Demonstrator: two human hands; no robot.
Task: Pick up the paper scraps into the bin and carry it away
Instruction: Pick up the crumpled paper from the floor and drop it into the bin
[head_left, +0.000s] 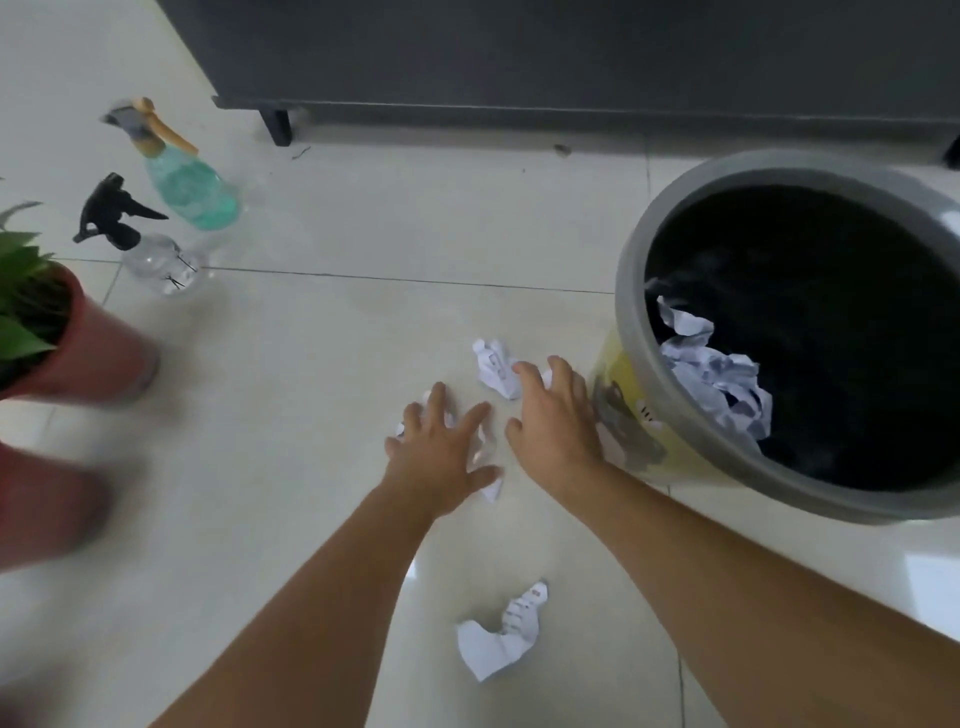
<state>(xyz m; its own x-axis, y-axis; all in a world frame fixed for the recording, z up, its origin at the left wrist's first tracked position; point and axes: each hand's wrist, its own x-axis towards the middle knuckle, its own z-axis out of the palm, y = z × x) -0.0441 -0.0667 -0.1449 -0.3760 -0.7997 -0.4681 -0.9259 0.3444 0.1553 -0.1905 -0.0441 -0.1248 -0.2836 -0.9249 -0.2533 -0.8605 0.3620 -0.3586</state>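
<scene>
Terracotta-red plastic pot (98, 353) with a green leafy plant, far left edge; stands clear of the work, not part of the task.
Clear plastic spray bottle with black trigger (150, 249), and behind it a green-tinted spray bottle with yellow trigger (187, 182); both on the pale glossy floor tiles (311, 338), well apart from the scraps.
Left hand (441, 447), palm down, fingers spread, pressing over a crumpled white paper scrap (488, 483) that shows at its edges; likely about to gather it, not yet closed.
Right hand (556, 415), fingers spread and reaching, fingertips touching a second crumpled white scrap (493, 366).
Third white scrap (504, 634), between the forearms, untouched.
Round grey-rimmed bin with black liner (631, 291), just beside the right hand, presumably kept close for short drops; white crumpled paper already inside (711, 374).
</scene>
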